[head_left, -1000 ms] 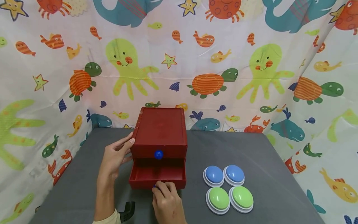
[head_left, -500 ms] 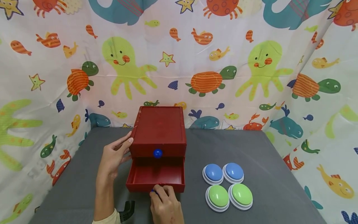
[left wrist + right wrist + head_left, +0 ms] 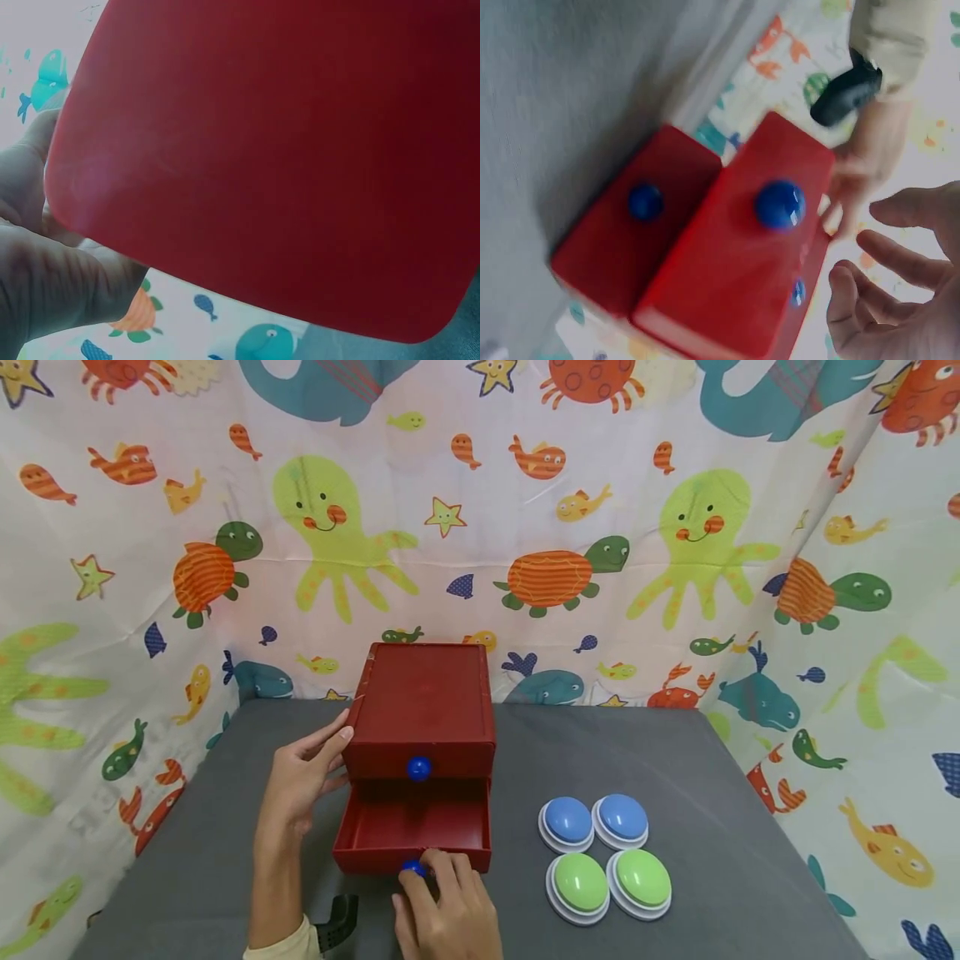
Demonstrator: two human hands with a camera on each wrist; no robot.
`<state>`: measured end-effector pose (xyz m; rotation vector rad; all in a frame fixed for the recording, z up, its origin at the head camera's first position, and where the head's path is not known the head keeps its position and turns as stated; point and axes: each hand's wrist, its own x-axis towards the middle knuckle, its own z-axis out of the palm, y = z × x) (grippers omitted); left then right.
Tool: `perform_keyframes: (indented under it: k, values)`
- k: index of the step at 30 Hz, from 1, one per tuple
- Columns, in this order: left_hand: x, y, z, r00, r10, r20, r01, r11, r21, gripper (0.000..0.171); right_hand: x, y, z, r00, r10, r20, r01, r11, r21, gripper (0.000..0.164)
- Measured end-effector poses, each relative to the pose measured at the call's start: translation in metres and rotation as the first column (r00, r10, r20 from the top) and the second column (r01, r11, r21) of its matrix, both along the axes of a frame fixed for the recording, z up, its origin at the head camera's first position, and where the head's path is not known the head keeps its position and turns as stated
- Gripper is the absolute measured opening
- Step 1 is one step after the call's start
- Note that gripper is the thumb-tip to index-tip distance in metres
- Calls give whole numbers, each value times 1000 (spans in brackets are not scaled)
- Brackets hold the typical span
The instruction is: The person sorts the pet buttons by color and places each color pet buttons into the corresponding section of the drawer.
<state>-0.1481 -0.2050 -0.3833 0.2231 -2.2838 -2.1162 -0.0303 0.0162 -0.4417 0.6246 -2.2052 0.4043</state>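
A red drawer box (image 3: 427, 693) stands in the middle of the table, its lower drawer (image 3: 360, 827) pulled out. The drawer's inside shows no contents. A blue knob (image 3: 419, 768) marks the closed upper drawer; another blue knob (image 3: 413, 867) sits on the lower drawer's front. My left hand (image 3: 296, 781) rests against the box's left side with its fingers fairly straight. That hand (image 3: 67, 277) shows at the edge of the red panel in the left wrist view. Just in front of the lower knob is my right hand (image 3: 453, 906). In the right wrist view the right hand (image 3: 892, 292) has loosely bent fingers, apart from the knobs.
Right of the box lie two blue push buttons (image 3: 567, 820) and two green push buttons (image 3: 581, 882) on white bases. The grey tabletop (image 3: 637, 752) meets a cloth backdrop (image 3: 450, 468) with printed sea animals. A black strap (image 3: 339, 922) is on the left wrist.
The lower drawer slid out slightly toward me by half a second ago. My right hand has since let go of its knob, which now shows more fully. My left hand has stayed against the box.
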Motion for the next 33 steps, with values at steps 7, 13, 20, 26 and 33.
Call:
perform_keyframes:
  k: [7,13,20,26,33]
  values:
    - [-4,1,2,1000,0,8,0,1000,-4,64,-22,40,27,992,-122,-13,118,982,-149,22]
    - [-2,-2,2,1000,-9,-2,9,1000,15,64,-56,87,30,905,-313,288,351,932,-89,32]
    - [-2,-3,0,1000,-9,-1,9,1000,16,65,-85,127,14,795,-317,518,287,948,140,42]
    - [-3,-2,-2,1000,-12,19,12,1000,8,65,-101,141,1,721,-290,629,191,956,222,55]
    - [-2,-4,-2,1000,-11,8,11,1000,2,64,-113,143,-12,668,-273,692,144,960,240,62]
